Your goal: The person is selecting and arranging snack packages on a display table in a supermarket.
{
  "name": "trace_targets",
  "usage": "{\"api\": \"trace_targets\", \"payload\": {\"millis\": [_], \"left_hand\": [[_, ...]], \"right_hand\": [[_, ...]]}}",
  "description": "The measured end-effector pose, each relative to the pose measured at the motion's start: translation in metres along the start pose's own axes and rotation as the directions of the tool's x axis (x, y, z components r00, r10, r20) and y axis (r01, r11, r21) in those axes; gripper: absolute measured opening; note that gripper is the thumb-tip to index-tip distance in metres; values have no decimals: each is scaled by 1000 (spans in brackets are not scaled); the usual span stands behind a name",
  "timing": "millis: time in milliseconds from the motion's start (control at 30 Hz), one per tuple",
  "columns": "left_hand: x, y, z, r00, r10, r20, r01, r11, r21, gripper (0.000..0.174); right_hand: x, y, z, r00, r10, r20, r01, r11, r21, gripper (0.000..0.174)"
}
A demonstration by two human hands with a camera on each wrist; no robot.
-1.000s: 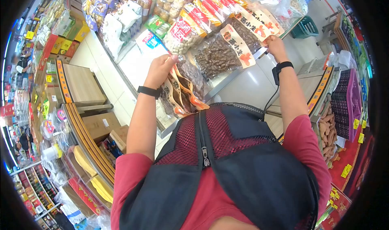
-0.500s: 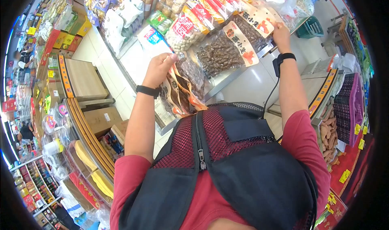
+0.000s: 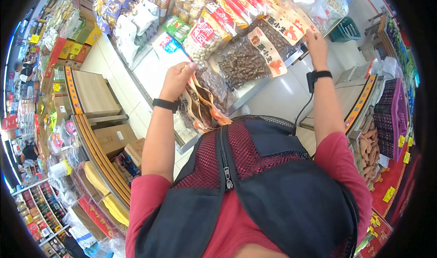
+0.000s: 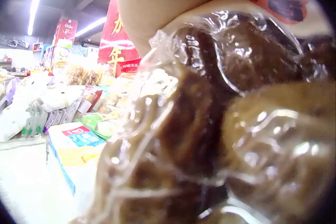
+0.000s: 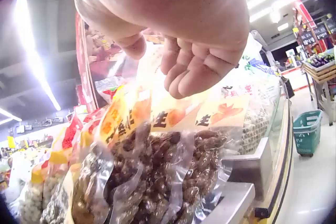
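Several clear bags of dark brown peanuts (image 3: 207,105) with beige-and-orange tops hang from my left hand (image 3: 175,81), which pinches their upper edges between thumb and fingers. Close up in the left wrist view, one wrinkled, shiny bag (image 4: 173,150) fills much of the frame below the hand. More of these peanut bags (image 3: 246,60) lie in a row at the counter edge. At the right end of that row is my right hand (image 3: 317,48), its fingertips by a printed bag top. In the right wrist view its loosely bent fingers (image 5: 191,71) stand apart from the thumb, over the bags (image 5: 173,166).
Red-and-white bags of pale nuts (image 3: 202,37) and other packaged snacks fill the display behind. A green basket (image 3: 344,30) stands on the floor at the right. Wooden shelving (image 3: 93,92) is on the left, and a metal counter rail (image 3: 255,94) runs in front.
My right hand has moved up from the near corner of the bags to the top edge at the row's right end. The left hand keeps its hold with little movement.
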State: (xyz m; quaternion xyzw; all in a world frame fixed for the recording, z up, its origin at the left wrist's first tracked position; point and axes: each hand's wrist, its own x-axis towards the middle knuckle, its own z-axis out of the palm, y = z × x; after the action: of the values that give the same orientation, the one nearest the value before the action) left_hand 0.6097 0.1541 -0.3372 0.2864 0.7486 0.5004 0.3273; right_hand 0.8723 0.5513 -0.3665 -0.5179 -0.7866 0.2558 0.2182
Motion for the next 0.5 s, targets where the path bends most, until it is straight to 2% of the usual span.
{"api": "trace_targets", "payload": {"millis": [33, 67, 133, 200, 267, 333, 367, 433, 467, 500], "left_hand": [[0, -1, 0, 1000, 8, 3, -8, 1000, 14, 40], [1, -2, 0, 1000, 15, 6, -16, 999, 29, 38], [1, -3, -2, 1000, 22, 14, -22, 999, 33, 38], [2, -2, -2, 999, 32, 29, -33, 999, 40, 38], [2, -1, 0, 998, 57, 18, -57, 997, 48, 38], [2, 0, -1, 998, 58, 9, -58, 998, 39, 40], [1, 0, -2, 999, 51, 4, -51, 998, 31, 42], [0, 0, -1, 1000, 30, 10, -30, 1000, 5, 42], [0, 1, 0, 1000, 12, 21, -12, 1000, -22, 42], [0, 1, 0, 1000, 15, 25, -15, 1000, -23, 42]], "right_hand": [[-18, -3, 6, 991, -130, -19, 130, 991, 16, 58], [-24, 0, 13, 977, -14, 213, 41, 992, -120, 59], [-52, -3, 31, 916, -75, 394, 162, 968, -193, 55], [-72, -15, 39, 814, -33, 581, 140, 980, -141, 48], [-77, -22, 42, 848, -34, 528, 133, 980, -150, 44], [-77, -35, 47, 920, -51, 388, 132, 974, -186, 33], [-71, -35, 48, 919, -52, 390, 134, 974, -185, 33], [-51, -30, 50, 945, -310, 108, 321, 941, -109, 33], [-44, -51, 33, 952, -128, 277, 196, 952, -234, 36], [-40, -49, 35, 954, -126, 273, 193, 952, -235, 36]]}}
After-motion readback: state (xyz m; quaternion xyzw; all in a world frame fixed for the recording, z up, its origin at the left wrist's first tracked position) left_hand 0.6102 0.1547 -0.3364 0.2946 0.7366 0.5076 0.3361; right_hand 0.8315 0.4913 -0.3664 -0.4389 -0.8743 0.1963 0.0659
